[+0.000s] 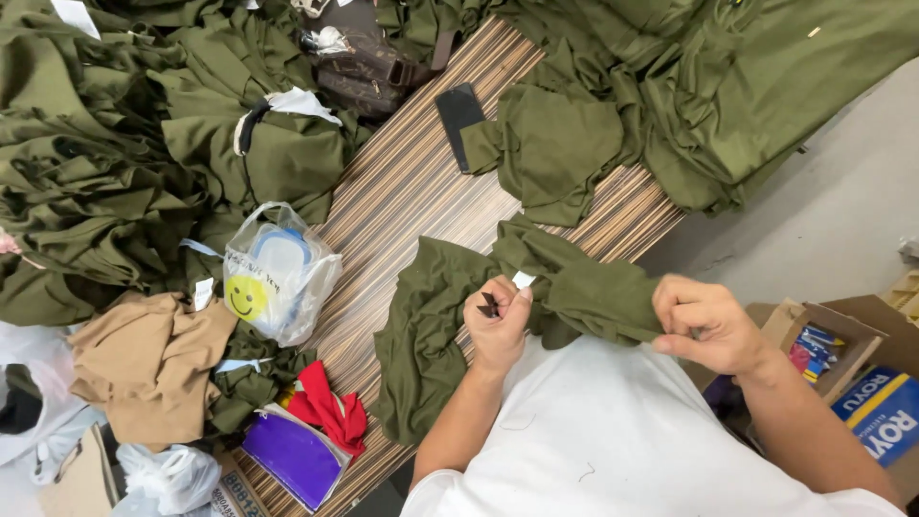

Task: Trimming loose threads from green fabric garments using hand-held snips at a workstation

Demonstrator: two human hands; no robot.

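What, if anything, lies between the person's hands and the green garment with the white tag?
Nothing visible. The left hand pinches a small dark tool at the white tag, and the right hand grips the green garment directly.

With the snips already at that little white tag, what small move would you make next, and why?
Probably close the snips just beside the white tag: the left hand holds them at it, while the right hand pinches the olive garment taut.
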